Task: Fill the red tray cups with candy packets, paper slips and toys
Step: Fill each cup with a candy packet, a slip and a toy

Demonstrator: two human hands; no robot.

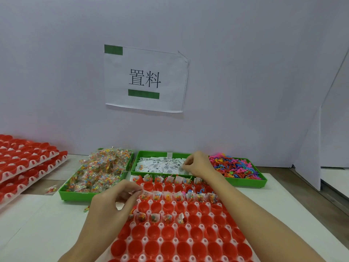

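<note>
A red tray of cups (pixel 181 244) lies in front of me; several far cups hold candy packets (pixel 156 196) with white slips, the near rows are bare red. My left hand (pixel 113 201) rests at the tray's left edge, fingertips pinched on something small that looks like paper slips. My right hand (pixel 198 164) reaches into the middle green bin of white paper slips (pixel 160 165), fingers pinched on slips at its right end. A green bin heaped with candy packets (pixel 98 173) stands at the left, and a green bin of colourful plastic toys (pixel 234 168) at the right.
Stacked red cup trays (pixel 24 163) sit at the far left. A loose candy packet (pixel 51 190) lies beside the left bin. A white partition wall with a paper sign (pixel 145 78) rises right behind the bins. White tabletop (pixel 37 233) extends to the left.
</note>
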